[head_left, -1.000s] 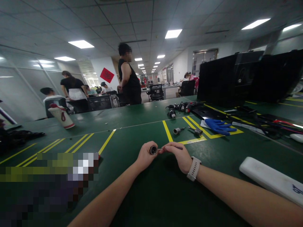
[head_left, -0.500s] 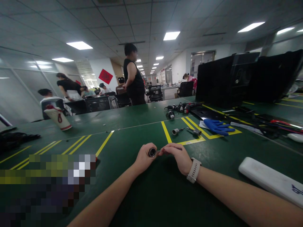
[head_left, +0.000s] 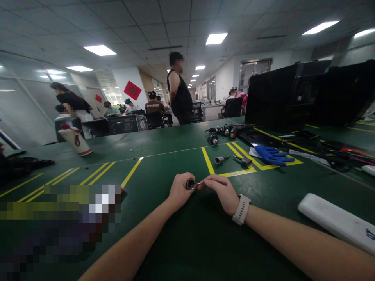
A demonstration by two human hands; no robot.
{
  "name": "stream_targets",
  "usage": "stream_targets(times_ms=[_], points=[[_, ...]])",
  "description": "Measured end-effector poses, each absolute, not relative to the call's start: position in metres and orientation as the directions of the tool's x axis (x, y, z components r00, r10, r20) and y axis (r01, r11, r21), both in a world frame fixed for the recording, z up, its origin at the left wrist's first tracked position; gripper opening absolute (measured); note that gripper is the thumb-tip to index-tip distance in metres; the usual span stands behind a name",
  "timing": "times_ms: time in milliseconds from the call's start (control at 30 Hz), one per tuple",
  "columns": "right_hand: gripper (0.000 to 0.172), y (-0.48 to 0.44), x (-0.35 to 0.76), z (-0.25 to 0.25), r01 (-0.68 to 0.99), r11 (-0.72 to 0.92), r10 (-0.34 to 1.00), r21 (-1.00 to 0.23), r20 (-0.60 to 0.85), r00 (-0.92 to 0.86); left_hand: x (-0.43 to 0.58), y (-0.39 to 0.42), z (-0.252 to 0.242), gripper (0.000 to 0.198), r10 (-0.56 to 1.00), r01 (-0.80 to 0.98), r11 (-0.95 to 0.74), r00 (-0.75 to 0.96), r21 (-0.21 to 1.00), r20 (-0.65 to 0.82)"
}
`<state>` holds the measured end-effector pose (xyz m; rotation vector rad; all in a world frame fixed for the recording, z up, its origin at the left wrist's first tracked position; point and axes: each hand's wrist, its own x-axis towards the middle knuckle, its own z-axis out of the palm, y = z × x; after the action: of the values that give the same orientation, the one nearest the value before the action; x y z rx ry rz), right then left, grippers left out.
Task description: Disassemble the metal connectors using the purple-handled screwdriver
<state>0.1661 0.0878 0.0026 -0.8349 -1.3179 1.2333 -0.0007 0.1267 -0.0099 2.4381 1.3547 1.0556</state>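
Observation:
My left hand is closed around a hole saw, a round metal cup whose open, dark end faces me. My right hand, with a pale watch on its wrist, pinches a slim metal tool. This tool's tip meets the hole saw's rim or comes very close to it; I cannot tell which. Its kind is too small to make out. Beyond my hands, two more hole saws lie on the green table, one on the left and another on the right.
A blue glove and a power tool with its cord lie farther back. White case at right; paper cup at left. Black computer cases stand back right. A blurred-out item lies left. People are beyond the table.
The view has shifted slightly, so table things appear a little to the right. Both hands keep their holds close together. A standing person beyond the table has moved right.

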Motion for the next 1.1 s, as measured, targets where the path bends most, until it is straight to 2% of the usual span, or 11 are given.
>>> stream_targets(times_ms=[200,500,800,1100], points=[[0.018,0.094,0.168,-0.001,-0.263,0.104,0.970,-0.959,0.156,-0.186,-0.001,0.128,-0.011,0.010,0.799,0.628,-0.587,0.347,0.511,0.491],[0.016,0.083,0.164,0.005,-0.156,0.226,0.963,-0.961,0.245,-0.113,0.000,0.129,-0.009,0.012,0.820,0.626,-0.558,0.315,0.545,0.478],[0.019,0.092,0.167,-0.002,-0.276,0.071,0.973,-0.959,0.127,-0.193,-0.002,0.131,-0.013,0.009,0.820,0.617,-0.561,0.322,0.552,0.473],[0.015,0.085,0.164,0.001,-0.218,0.168,0.972,-0.961,0.198,-0.124,0.000,0.127,-0.009,0.011,0.819,0.666,-0.549,0.312,0.504,0.481]])
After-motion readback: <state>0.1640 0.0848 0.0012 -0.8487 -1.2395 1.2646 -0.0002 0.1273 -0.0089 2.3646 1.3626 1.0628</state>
